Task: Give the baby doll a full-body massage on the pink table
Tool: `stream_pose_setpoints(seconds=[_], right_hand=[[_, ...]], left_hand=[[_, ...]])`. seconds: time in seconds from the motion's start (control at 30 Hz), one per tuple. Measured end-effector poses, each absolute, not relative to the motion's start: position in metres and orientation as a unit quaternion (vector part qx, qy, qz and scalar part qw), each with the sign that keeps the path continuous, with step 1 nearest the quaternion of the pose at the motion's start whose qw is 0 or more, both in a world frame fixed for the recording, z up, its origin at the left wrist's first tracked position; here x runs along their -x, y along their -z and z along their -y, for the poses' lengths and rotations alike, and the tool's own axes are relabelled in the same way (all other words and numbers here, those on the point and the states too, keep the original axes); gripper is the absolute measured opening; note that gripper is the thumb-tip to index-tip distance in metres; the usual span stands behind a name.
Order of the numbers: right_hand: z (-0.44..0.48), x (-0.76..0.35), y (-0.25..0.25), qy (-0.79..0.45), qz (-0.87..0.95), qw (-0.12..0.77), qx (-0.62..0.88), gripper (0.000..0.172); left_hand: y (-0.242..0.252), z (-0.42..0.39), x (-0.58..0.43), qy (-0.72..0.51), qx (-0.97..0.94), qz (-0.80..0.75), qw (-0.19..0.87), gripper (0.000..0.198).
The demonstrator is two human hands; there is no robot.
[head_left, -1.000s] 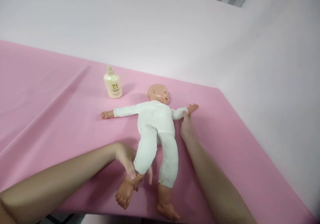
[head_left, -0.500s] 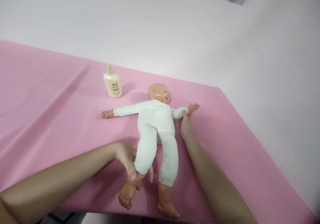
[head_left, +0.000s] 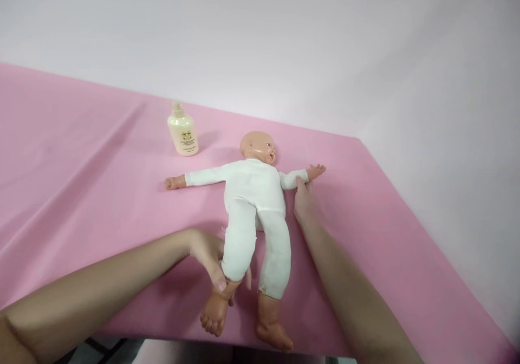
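Note:
A baby doll [head_left: 254, 185] with a white cloth body lies on its back, its head turned to the right and its arms spread. My left hand [head_left: 207, 253] is wrapped round the doll's lower leg at the ankle, thumb on top, the other fingers partly hidden behind the leg. That leg is raised a little off the cloth. At the doll's forearm on the right, my right hand [head_left: 303, 197] grips the white sleeve between thumb and fingers; most of its fingers are hidden from view.
A pale yellow lotion bottle [head_left: 183, 132] with a pump top stands upright beyond the doll's outstretched left-side arm. Pink cloth [head_left: 101, 190] covers the table, with a long crease at left. A white wall [head_left: 244, 50] rises behind the table.
The doll's foot in my left hand has shifted slightly to the right, and the hand with it. My right hand keeps its hold on the doll's arm. The view has tilted slightly.

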State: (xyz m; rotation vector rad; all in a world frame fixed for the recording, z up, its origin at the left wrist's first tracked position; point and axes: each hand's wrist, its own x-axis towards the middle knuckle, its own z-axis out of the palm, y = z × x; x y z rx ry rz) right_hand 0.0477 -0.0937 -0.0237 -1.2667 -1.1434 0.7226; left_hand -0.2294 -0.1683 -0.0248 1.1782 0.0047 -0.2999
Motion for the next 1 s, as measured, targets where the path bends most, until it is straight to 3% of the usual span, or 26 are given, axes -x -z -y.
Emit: stream_pose_setpoints(seconds=[1.0], right_hand=[[0.094,-0.0448,0.0228,-0.314,0.498,0.601,0.541,0.089]], left_hand=[[0.0205,0.1695,0.2283,0.132,-0.566,-0.005,0.814,0.072]])
